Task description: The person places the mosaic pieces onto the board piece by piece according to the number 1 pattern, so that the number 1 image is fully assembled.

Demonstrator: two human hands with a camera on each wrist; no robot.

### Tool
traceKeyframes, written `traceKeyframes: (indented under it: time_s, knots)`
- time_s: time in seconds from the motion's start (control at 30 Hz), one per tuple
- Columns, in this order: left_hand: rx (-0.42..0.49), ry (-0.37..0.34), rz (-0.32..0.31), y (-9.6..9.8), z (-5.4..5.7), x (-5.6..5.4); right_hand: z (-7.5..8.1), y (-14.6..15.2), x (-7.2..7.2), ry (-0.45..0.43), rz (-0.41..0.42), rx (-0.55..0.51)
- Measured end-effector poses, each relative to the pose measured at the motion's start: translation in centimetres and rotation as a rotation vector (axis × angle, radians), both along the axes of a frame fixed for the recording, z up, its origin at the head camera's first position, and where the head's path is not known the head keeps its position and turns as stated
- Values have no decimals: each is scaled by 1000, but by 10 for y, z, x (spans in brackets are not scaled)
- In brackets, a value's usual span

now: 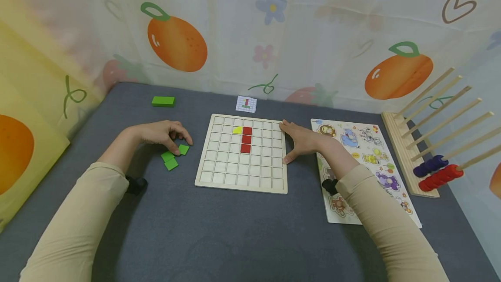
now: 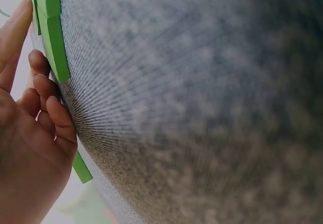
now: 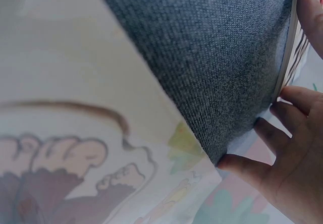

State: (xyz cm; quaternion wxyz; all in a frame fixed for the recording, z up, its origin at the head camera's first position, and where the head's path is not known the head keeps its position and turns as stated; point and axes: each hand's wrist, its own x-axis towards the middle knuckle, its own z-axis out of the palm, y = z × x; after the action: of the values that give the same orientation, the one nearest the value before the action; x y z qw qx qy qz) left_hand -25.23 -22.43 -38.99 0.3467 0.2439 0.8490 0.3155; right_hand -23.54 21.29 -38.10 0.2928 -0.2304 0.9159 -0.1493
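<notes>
My left hand (image 1: 162, 136) is over several small green square tiles (image 1: 171, 164) on the table, its thumb touching one or just above it. In the left wrist view the fingers hang loosely bent beside the green tiles (image 2: 54, 47). A square grid board (image 1: 227, 166) lies in the middle, with three red tiles (image 1: 246, 139) in a column and a yellow triangular tile (image 1: 237, 130) left of the top one. Against the board's right edge rests my right hand (image 1: 303, 139), thumb and fingers spread along the side.
A long green block (image 1: 163, 101) lies at the back left. Behind the board is a small card (image 1: 246, 104) with a coloured grid pattern. To the right are an animal picture board (image 1: 362, 142), under the right forearm, and a pegged wooden rack (image 1: 407, 156) with blue and red beads.
</notes>
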Motion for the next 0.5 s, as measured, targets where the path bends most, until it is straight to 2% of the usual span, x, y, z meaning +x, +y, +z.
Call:
traceKeyframes:
  time_s: [0.5]
  knots:
    - [-5, 11, -11, 2, 0, 0, -1, 1, 0, 5, -1, -7]
